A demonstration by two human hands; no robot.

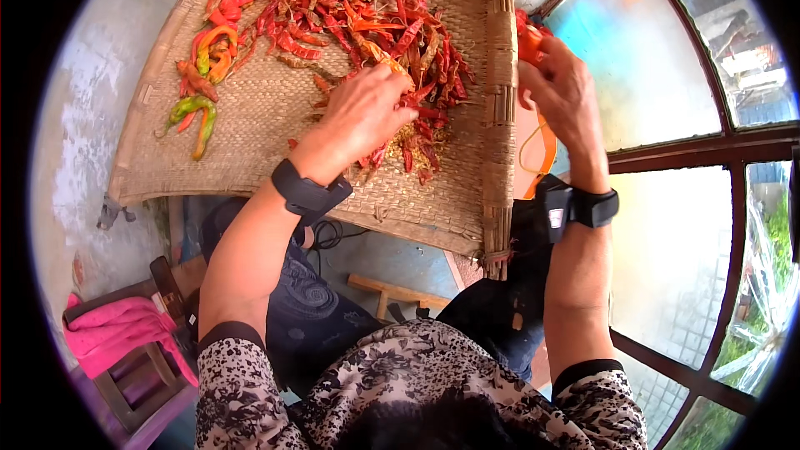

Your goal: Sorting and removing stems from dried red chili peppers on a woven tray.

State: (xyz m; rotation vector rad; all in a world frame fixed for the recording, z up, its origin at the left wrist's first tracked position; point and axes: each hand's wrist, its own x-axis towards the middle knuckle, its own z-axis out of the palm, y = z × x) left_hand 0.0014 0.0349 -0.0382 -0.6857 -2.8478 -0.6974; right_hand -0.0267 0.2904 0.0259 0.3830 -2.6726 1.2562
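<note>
A woven bamboo tray [269,112] holds a large heap of dried red chili peppers [375,6]. My left hand [369,109] is over the near part of that heap, palm down, its fingers among the peppers; whether it grips any of them is hidden. Soft red, orange and green peppers [219,56] lie apart at the tray's left side. Yellow seeds and small bits [415,144] lie under the near end of the heap. Beyond the tray's right edge, my right hand [553,81] is at some red chili peppers [531,37], its fingers curled; its hold on them is unclear.
The tray's thick bound rim [498,106] separates my two hands. A framed window [675,150] stands close at my right, a rough wall [94,100] at the left. Below are a wooden stool [387,287], a black cable [328,234] and a pink cloth [119,328] on a wooden frame.
</note>
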